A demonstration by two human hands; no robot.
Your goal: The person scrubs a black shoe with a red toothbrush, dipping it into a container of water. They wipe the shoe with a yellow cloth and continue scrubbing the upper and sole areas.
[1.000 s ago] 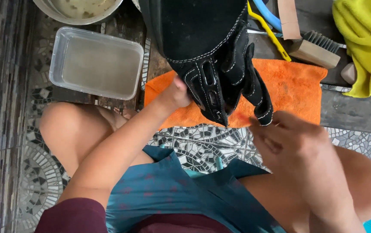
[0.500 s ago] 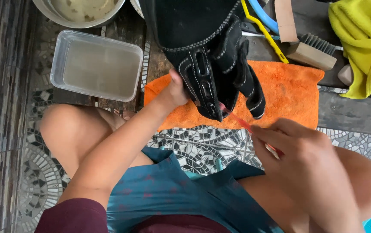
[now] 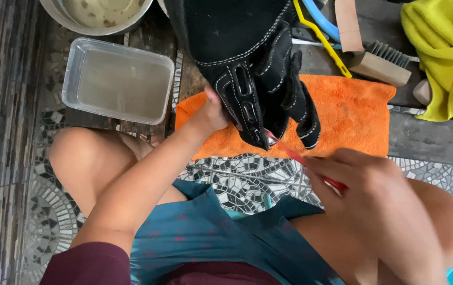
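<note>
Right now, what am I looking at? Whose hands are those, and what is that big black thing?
The camera sits on a person's head and looks down at their lap and knees. There is no machine here, only two bare hands. The left hand holds up a big black glove with white stitching. The right hand holds a thin red tool whose tip touches the glove's fingers. Under the glove lies an orange cloth. Nearby are a clear plastic tub, a wooden brush and a yellow cloth, over a patterned tile floor.
</note>
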